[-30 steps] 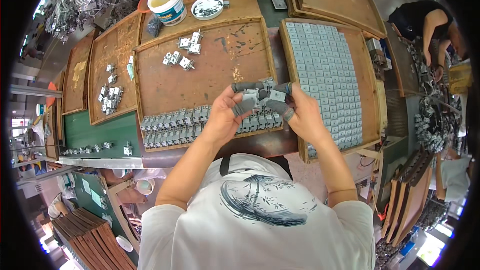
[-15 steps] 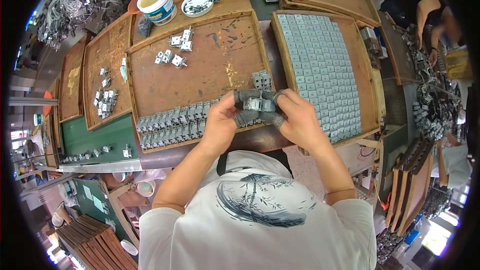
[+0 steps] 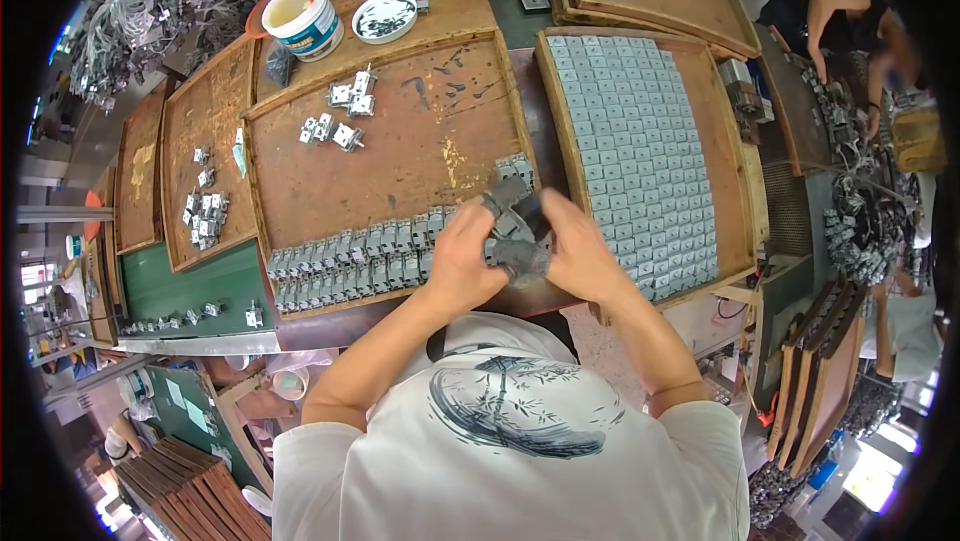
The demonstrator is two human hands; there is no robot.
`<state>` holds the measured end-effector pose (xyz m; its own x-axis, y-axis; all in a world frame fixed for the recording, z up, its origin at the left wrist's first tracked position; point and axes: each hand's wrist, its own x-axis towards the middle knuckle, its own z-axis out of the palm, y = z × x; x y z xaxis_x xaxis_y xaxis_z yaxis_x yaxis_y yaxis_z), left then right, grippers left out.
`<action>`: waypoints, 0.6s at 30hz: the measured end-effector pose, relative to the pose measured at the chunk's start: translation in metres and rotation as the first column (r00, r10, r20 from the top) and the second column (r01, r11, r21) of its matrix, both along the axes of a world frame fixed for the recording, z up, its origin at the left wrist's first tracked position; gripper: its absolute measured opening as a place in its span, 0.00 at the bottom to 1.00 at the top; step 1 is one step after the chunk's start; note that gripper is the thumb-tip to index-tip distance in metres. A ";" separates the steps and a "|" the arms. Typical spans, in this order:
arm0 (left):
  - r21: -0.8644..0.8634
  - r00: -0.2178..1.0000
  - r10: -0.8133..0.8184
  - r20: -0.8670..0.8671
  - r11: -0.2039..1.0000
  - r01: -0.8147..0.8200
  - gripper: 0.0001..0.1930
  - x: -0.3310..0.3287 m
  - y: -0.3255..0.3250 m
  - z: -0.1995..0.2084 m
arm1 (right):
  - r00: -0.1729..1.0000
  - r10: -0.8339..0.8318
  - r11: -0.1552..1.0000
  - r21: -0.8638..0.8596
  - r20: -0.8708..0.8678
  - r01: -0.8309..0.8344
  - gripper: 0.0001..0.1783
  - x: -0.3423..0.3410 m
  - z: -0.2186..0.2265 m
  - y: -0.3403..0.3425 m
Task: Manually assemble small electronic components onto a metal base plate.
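Observation:
My left hand (image 3: 468,256) and my right hand (image 3: 582,251) meet over the near right corner of a wooden tray (image 3: 388,91). Dark grey coverings wrap my thumbs and fingers on both. Between the fingertips is a small metal assembly (image 3: 518,219), mostly covered by them and smeared by motion. Both hands are closed around it. Rows of similar metal assemblies (image 3: 350,266) line the tray's near side, left of my hands. A few more (image 3: 513,169) stand just beyond my fingers, at the right wall. Loose ones (image 3: 352,96) lie farther back.
To the right, a wooden tray (image 3: 738,166) holds close rows of flat-topped metal pieces (image 3: 630,141). A white bucket (image 3: 305,21) and a white dish of dark bits (image 3: 385,17) stand at the back. Left lies a green surface (image 3: 185,276) with small parts. Another person (image 3: 825,16) works far right.
The metal assembly has turned from level to tilted between my fingers. Both hands moved slightly nearer me, the left one also a little right. My view shifted slightly.

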<state>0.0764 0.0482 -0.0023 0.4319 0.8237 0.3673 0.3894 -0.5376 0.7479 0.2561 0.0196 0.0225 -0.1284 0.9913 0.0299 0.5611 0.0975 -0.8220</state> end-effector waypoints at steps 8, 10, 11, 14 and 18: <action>-0.069 0.987 -0.160 -0.024 0.985 0.158 0.22 0.005 0.012 -0.003 | 0.992 0.117 0.980 -0.157 -0.046 -0.123 0.23 0.021 -0.010 0.010; -0.019 0.982 -0.185 -0.036 0.983 0.185 0.23 0.010 0.028 -0.004 | 0.989 0.146 0.973 -0.183 0.022 -0.139 0.21 0.042 -0.017 0.030; -0.030 0.993 -0.058 -0.105 0.998 0.055 0.22 0.010 0.037 -0.008 | 0.998 0.059 0.988 -0.148 0.035 -0.053 0.20 0.058 -0.014 0.046; -0.230 0.990 0.072 -0.125 0.968 -0.099 0.22 -0.001 0.065 -0.029 | 0.920 -0.357 0.933 0.014 0.165 0.359 0.15 0.136 -0.019 0.105; -0.724 0.998 0.031 0.056 0.690 0.019 0.22 -0.019 0.090 -0.076 | 0.603 -0.776 0.631 0.240 0.186 0.738 0.17 0.273 -0.061 0.174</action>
<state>0.0569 0.1378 -0.0780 0.4245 0.8473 -0.3191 0.3325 0.1819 0.9254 0.5289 0.1932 -0.0385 0.6449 0.7249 0.2421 0.6595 -0.3677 -0.6557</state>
